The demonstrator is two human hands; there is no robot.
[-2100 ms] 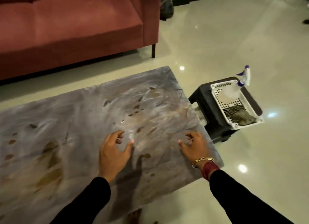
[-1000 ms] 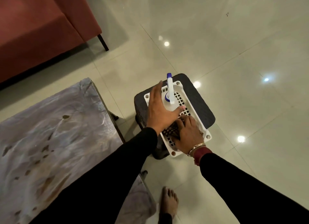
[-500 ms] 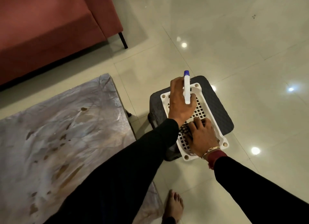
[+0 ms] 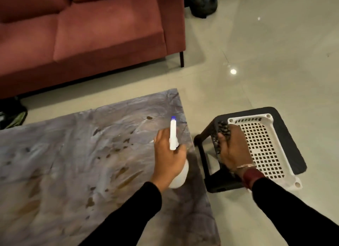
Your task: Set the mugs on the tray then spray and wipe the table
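Note:
My left hand (image 4: 167,158) grips a white spray bottle (image 4: 173,135) with a blue nozzle tip, held over the right end of the grey marbled table (image 4: 73,163). The table top carries brown stains and smears. My right hand (image 4: 233,150) is closed on a dark checked cloth (image 4: 221,134), just above the left edge of the white perforated basket (image 4: 264,145). The basket sits on a black stool (image 4: 286,135) to the right of the table. No mugs or tray are in view.
A red sofa (image 4: 88,35) stands behind the table, one black leg near the table's far right corner. A dark bag (image 4: 202,1) lies on the glossy tiled floor at the back. A dark item (image 4: 12,113) sits at the left edge.
Both hands went from the table to the basket on the stool. My left hand took the spray bottle out and carried it left over the table. My right hand lifted the cloth from the basket.

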